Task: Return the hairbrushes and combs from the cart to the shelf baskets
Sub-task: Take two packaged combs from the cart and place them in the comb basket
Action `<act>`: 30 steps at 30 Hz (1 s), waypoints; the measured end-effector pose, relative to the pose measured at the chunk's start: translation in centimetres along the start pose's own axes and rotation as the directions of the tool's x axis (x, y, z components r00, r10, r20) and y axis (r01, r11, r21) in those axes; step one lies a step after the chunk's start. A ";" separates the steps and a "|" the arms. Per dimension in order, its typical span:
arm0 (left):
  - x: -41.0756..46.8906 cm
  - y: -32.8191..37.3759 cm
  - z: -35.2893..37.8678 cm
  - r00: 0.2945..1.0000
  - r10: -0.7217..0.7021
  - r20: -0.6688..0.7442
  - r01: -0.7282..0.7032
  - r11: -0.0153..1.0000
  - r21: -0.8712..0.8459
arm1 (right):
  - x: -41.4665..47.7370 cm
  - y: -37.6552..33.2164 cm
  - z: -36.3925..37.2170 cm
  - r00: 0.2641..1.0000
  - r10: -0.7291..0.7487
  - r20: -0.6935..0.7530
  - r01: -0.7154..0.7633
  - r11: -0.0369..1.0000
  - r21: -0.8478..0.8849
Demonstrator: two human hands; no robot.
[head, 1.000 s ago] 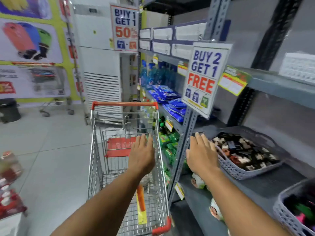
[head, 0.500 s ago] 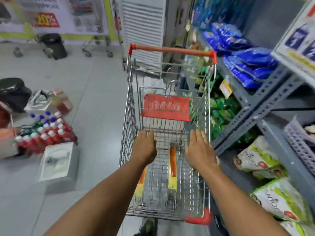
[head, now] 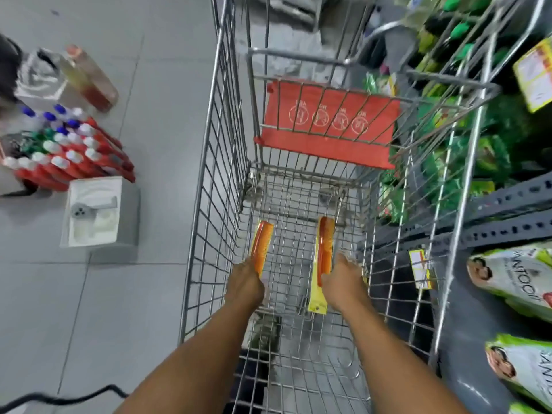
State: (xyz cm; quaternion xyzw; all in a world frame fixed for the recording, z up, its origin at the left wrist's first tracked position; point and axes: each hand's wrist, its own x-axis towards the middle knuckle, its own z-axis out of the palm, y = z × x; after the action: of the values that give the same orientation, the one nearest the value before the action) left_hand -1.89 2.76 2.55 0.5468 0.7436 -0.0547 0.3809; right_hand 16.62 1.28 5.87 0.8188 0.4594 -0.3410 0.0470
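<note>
Two orange combs in yellow card packs lie on the floor of the wire shopping cart (head: 209, 174). My left hand (head: 245, 283) is down inside the cart, fingers curled over the near end of the left comb (head: 262, 245). Beside the right comb (head: 325, 249) my right hand (head: 343, 282) has its fingers stretched forward, its thumb side touching the comb's pack. No hairbrush shows in the cart. The shelf baskets are out of view.
The red child-seat flap (head: 328, 127) stands at the cart's far end. Grey metal shelving (head: 507, 204) with green packets and white bags (head: 516, 273) runs along the right. On the floor to the left are red bottles (head: 68, 150) and a white box (head: 95, 213).
My view has tilted down from the shelf and baskets into the cart. Both hands have dropped from above the cart to the two combs on its floor.
</note>
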 end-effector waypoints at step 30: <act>2.0 -0.9 4.9 0.959 -0.281 -0.041 0.270 0.947 -0.171 | 5.8 2.5 6.5 0.925 0.377 0.046 -0.378 0.900 0.216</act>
State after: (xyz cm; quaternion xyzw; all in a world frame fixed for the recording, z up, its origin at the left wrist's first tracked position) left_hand -0.35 1.49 -2.42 0.4058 0.8266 -0.0284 0.3888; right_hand 17.23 1.47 -3.18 0.8918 0.2514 -0.3756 0.0217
